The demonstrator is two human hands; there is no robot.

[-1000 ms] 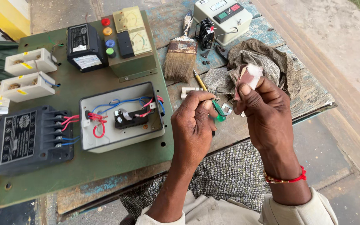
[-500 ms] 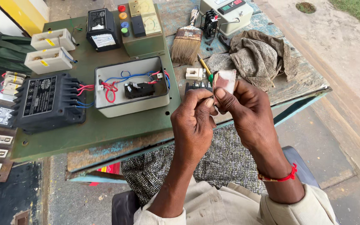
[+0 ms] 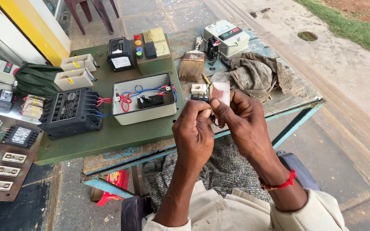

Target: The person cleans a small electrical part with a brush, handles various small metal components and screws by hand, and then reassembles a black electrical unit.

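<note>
Both hands, left (image 3: 195, 128) and right (image 3: 240, 122), pinched one small folded sandpaper piece (image 3: 220, 92), above surface (image 3: 279, 100) with one paintbrush (image 3: 192, 64), one open switch box (image 3: 144, 102), one rag (image 3: 258, 72)

Worn blue table (image 3: 298, 96), bearing green board (image 3: 108, 134), paintbrush (image 3: 192, 65), crumpled rag (image 3: 255, 75), grey meter box (image 3: 230, 36), small white switch (image 3: 199, 89).

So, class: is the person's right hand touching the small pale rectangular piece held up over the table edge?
Touching. The head view shows the right hand with fingertips pinching the lower edge of the pale piece.
</note>
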